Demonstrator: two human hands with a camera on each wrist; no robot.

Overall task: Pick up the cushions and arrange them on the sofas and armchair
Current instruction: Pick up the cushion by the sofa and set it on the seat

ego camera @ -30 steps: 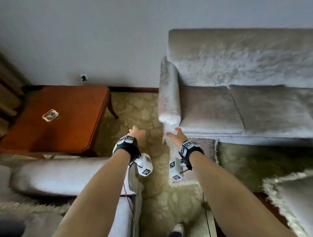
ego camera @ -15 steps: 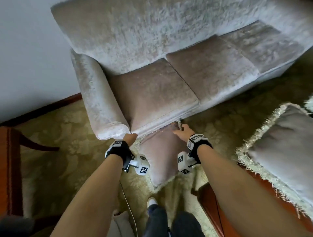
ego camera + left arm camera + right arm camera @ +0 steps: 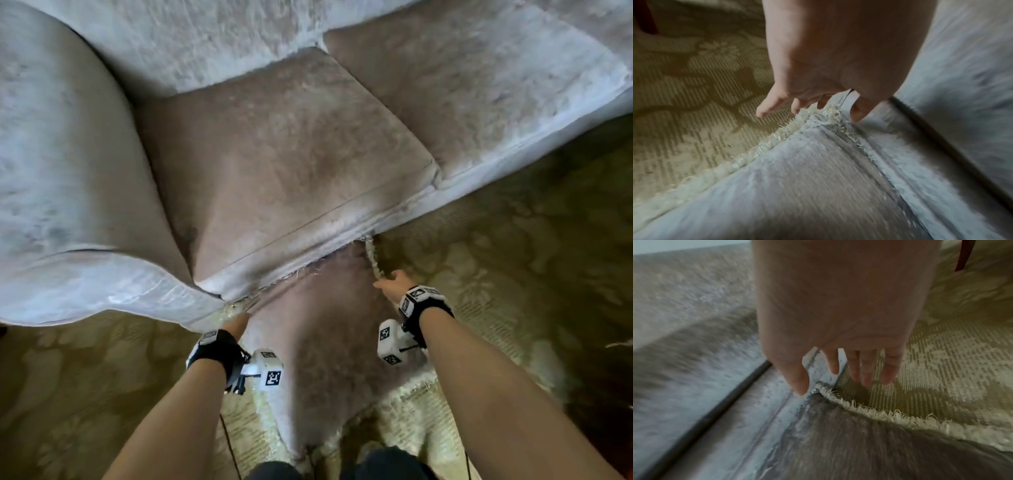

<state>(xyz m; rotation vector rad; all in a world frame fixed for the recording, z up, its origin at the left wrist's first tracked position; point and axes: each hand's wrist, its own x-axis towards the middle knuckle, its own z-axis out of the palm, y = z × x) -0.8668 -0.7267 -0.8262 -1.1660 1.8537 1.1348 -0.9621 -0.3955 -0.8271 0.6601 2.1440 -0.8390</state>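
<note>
A pinkish-grey cushion (image 3: 329, 349) with a cream fringe lies on the carpet, its far edge against the front of the pale velvet sofa (image 3: 274, 144). My left hand (image 3: 239, 322) hovers over the cushion's far left corner (image 3: 818, 123), fingers spread and holding nothing. My right hand (image 3: 390, 284) reaches over the far right corner (image 3: 822, 386), fingers straight and apart, just above the fringe. In the wrist views neither hand grips the cushion (image 3: 869, 451).
The sofa's rounded armrest (image 3: 68, 188) fills the left. Patterned olive carpet (image 3: 513, 257) spreads to both sides of the cushion. A dark red furniture leg (image 3: 964, 254) stands on the carpet to the right. My legs (image 3: 342, 466) are at the bottom edge.
I have moved closer and bent lower over the sofa front. Both hands have spread apart and gone down to the cushion's two far corners.
</note>
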